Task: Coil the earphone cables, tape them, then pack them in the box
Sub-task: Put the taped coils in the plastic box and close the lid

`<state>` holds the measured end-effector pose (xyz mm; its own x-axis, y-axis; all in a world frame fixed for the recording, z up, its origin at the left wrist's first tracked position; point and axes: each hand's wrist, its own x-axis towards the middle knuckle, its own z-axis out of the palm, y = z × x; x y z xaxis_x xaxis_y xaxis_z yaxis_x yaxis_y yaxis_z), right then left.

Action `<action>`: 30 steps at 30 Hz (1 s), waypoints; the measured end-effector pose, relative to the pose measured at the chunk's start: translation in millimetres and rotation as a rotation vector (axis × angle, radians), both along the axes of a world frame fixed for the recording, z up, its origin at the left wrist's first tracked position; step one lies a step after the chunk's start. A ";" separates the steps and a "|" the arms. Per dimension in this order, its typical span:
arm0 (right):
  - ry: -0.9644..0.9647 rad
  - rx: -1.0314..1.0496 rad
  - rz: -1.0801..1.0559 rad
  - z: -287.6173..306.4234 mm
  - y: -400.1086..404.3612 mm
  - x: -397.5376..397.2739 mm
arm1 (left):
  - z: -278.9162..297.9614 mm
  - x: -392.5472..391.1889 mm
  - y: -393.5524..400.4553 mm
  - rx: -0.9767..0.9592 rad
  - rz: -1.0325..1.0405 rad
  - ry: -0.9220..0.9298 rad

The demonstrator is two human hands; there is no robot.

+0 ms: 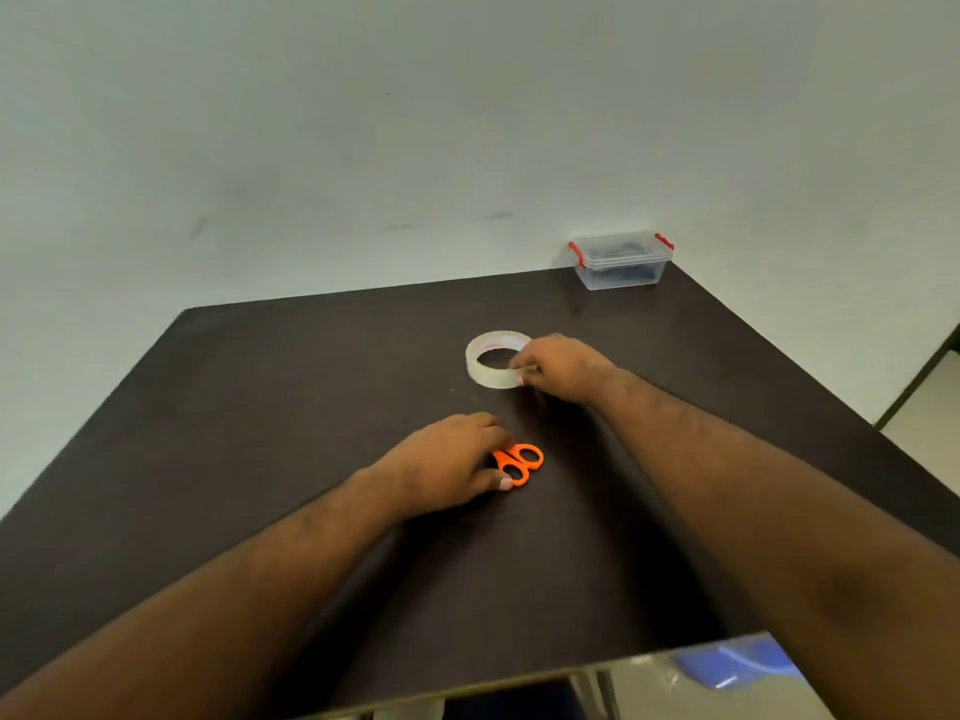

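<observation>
A roll of clear tape [485,362] lies flat in the middle of the dark table [260,407]. My right hand [563,368] pinches its near right rim between thumb and fingers. Orange-handled scissors [522,461] lie closer to me, and my left hand [447,462] covers their blades, fingers curled over them and thumb touching a handle loop. A clear plastic box [621,259] with red clips and its lid on stands at the table's far right corner, with dark items inside. No loose earphone cable is visible on the table.
A pale wall stands directly behind the table's far edge. The table's near edge runs across the bottom of the frame, with a blue object [737,665] on the floor below it at the right.
</observation>
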<state>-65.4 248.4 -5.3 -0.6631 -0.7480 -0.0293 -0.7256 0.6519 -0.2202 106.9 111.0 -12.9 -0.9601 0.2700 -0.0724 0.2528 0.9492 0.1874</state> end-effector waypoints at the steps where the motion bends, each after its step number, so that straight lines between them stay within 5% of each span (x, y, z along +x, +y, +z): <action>1: 0.010 -0.014 -0.043 2.2 1.2 5.2 | 1.2 8.5 -3.5 -0.008 0.000 0.004; 6: 0.136 -0.174 -0.173 24.5 26.4 23.9 | 0.6 30.6 0.3 -0.037 0.095 0.060; 11: 0.222 -0.274 -0.258 52.5 78.9 24.2 | 15.4 3.4 14.5 -0.018 0.087 -0.078; 30: 0.100 -0.059 -0.477 2.6 157.4 -144.8 | 10.4 -284.9 91.7 0.133 -0.099 -0.027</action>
<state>-210.1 405.8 -2.7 -0.9295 -0.3587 0.0853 -0.3687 0.9052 -0.2113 -178.0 202.7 -2.6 -0.9264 0.3725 -0.0554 0.3373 0.8861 0.3180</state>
